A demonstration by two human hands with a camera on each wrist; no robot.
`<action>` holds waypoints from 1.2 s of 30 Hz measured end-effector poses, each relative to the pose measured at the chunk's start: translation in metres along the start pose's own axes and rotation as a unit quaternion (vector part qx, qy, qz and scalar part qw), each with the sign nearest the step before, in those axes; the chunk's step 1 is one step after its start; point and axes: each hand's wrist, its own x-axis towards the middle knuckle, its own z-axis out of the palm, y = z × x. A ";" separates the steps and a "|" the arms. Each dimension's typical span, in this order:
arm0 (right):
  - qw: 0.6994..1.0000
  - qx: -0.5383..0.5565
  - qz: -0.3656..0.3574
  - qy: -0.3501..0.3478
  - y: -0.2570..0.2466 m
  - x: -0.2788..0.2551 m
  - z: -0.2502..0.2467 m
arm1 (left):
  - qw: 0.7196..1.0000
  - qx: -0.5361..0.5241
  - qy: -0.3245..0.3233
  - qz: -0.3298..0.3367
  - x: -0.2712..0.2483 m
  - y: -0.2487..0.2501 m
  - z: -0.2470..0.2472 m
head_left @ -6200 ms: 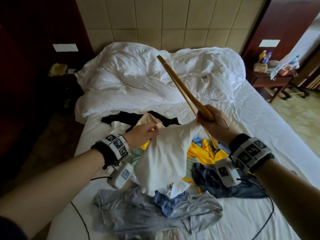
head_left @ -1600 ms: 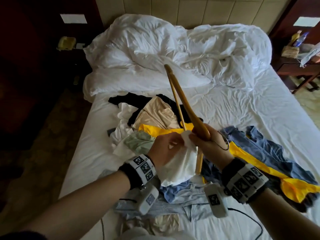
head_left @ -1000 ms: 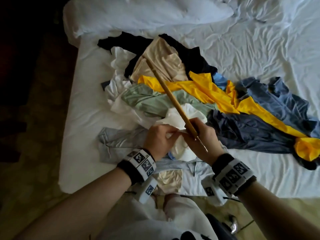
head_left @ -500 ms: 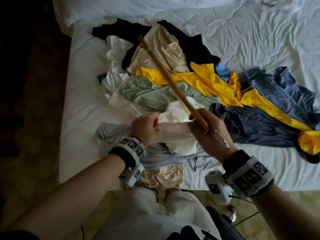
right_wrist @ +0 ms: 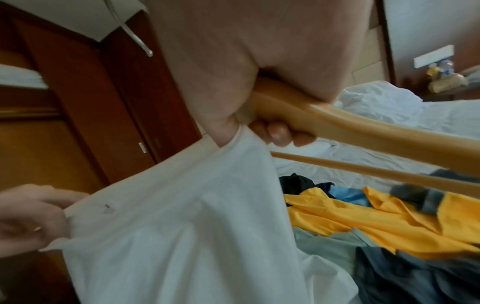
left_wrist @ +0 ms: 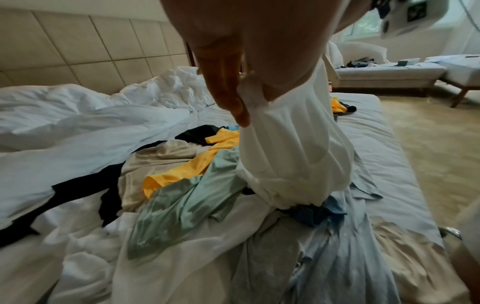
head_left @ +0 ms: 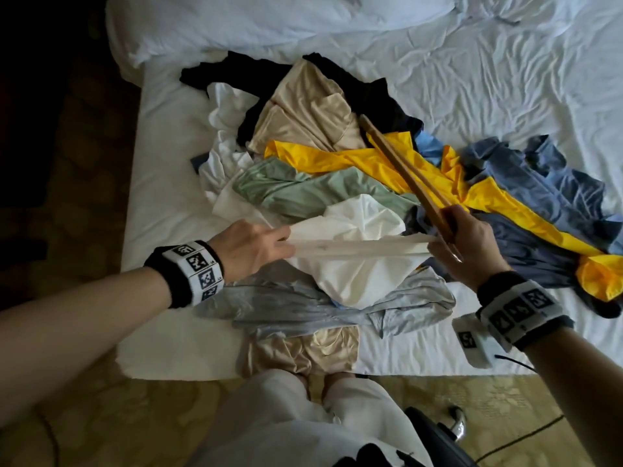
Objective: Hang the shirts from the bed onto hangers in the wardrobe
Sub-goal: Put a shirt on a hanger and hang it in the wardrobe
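- The white shirt (head_left: 357,264) is stretched taut by one edge between the two hands above the near part of the bed (head_left: 505,89); the rest of it hangs down onto the clothes pile.
- The left hand (head_left: 251,247) pinches the left end of that edge, thumb and fingers closed on the fabric, as the left wrist view shows.
- The right hand (head_left: 472,244) grips the wooden hanger (head_left: 404,173) with fingers curled round its middle, and holds the right end of the shirt's edge against it.
- The hanger slants away to the far left over the yellow garment (head_left: 354,160); its metal hook (head_left: 456,256) pokes out on the near side of the hand.
- Under and around the shirt lie a pale green shirt (head_left: 296,190), a beige garment (head_left: 306,112), a black garment (head_left: 371,92), a light blue shirt (head_left: 303,308) and a dark blue garment (head_left: 532,251) to the right.
- A rumpled white duvet (head_left: 269,15) covers the far end of the bed.
- Reddish wooden wardrobe doors (right_wrist: 78,123) show in the right wrist view.
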 end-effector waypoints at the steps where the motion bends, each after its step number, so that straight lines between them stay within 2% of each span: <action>1: 1.000 0.000 0.021 -0.003 0.002 -0.003 -0.001 | 0.999 -0.010 0.007 -0.030 0.001 0.002 -0.005; 3: 0.997 0.019 0.077 -0.022 0.006 -0.009 0.001 | 0.988 -0.064 0.040 -0.136 0.007 0.006 -0.013; 5: 0.991 0.062 0.111 -0.052 0.003 -0.016 0.001 | 0.959 -0.112 0.060 -0.253 0.019 0.011 -0.023; 7: 0.987 0.094 0.117 -0.063 0.000 -0.019 -0.001 | 0.939 -0.128 0.066 -0.313 0.030 0.014 -0.035; 10: 0.987 0.110 0.113 -0.039 -0.005 -0.019 -0.014 | 0.932 -0.123 0.112 -0.321 0.038 0.008 -0.058; 13: 0.983 0.129 0.127 0.018 -0.010 -0.005 -0.041 | 0.923 -0.107 0.140 -0.342 0.041 -0.011 -0.093; 16: 0.979 0.156 0.101 0.079 -0.031 0.018 -0.075 | 0.919 -0.064 0.156 -0.357 0.041 -0.024 -0.137; 20: 0.953 0.234 0.072 0.178 -0.065 0.054 -0.124 | 0.921 -0.023 0.195 -0.336 0.036 -0.029 -0.190; 22: 0.944 0.237 0.048 0.225 -0.084 0.067 -0.147 | 0.912 -0.029 0.231 -0.337 0.029 -0.033 -0.219; 24: 0.938 0.244 0.020 0.245 -0.099 0.072 -0.159 | 0.915 -0.050 0.256 -0.309 0.025 -0.036 -0.235; 27: 0.942 0.236 0.011 0.237 -0.109 0.075 -0.153 | 0.946 -0.107 0.210 -0.224 0.026 -0.024 -0.231; 28: 0.948 0.223 0.022 0.227 -0.108 0.076 -0.147 | 0.945 -0.131 0.198 -0.224 0.027 -0.021 -0.223; 30: 0.957 0.207 0.038 0.198 -0.104 0.077 -0.133 | 0.919 -0.192 0.224 -0.261 0.028 -0.015 -0.205; 33: 0.964 0.204 0.030 0.170 -0.102 0.075 -0.119 | 0.850 -0.236 0.312 -0.353 0.034 -0.011 -0.184; 34: 0.967 0.199 0.020 0.159 -0.102 0.075 -0.115 | 0.836 -0.225 0.328 -0.378 0.037 -0.013 -0.177; 36: 0.977 0.158 -0.007 0.142 -0.100 0.072 -0.110 | 0.826 -0.197 0.334 -0.410 0.039 -0.016 -0.168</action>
